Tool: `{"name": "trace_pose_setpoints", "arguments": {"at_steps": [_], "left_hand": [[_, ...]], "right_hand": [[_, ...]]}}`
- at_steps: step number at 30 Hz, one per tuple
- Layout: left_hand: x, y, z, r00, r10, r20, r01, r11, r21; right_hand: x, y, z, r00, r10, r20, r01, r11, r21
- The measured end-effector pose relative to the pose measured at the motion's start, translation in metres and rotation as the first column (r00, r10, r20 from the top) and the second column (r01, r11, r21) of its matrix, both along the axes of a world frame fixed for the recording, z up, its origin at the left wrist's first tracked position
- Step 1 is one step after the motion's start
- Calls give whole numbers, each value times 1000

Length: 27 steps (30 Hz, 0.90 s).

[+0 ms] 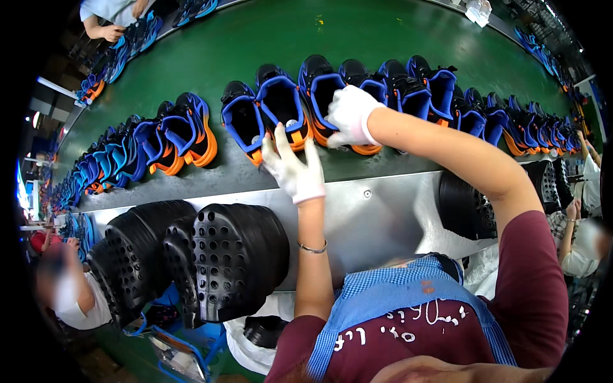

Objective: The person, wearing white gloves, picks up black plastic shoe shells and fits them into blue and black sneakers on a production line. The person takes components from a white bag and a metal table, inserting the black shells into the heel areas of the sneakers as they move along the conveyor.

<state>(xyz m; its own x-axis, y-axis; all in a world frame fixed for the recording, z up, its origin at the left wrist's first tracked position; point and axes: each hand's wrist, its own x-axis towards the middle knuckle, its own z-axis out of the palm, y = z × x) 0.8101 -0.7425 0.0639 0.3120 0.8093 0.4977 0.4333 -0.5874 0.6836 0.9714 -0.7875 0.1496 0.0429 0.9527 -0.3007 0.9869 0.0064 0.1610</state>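
Black, blue and orange sneakers stand in a row on the green conveyor belt, heels toward me. My left hand (294,167), in a white glove, has its fingers spread against the orange heel of one sneaker (279,96). A round pale sticker shows inside that shoe. My right hand (354,116), also gloved, is closed at the heel collar of the neighbouring sneaker (317,73) on the right; its fingertips are partly hidden. Left of my left hand stands another sneaker (237,115), apart from my fingers. A sneaker (357,73) behind my right hand is partly covered by it.
A metal ledge (367,220) runs along the belt's near side. Large black perforated insert-like pieces (239,255) stand on it at left, with more black pieces (463,204) at right. Other sneakers (188,131) line the belt on both sides. Other people work at left, right and far left.
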Motion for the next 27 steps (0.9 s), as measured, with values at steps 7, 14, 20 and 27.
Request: {"name": "trace_pose_setpoints", "arguments": {"at_steps": [7, 14, 20, 27], "left_hand": [[14, 11, 2, 991, -97, -92, 84, 987, -138], [40, -27, -2, 936, -283, -208, 291, 957, 9], [25, -7, -18, 940, -246, -236, 237, 969, -65], [26, -23, -8, 904, -286, -318, 251, 957, -147]], "right_hand": [[7, -27, -8, 1000, 28, 9, -28, 999, -17], [50, -104, -3, 994, -23, -106, 37, 990, 133], [43, -228, 116, 947, -264, -184, 316, 873, 371], [46, -481, 178, 478, -869, -124, 578, 205, 790]]}}
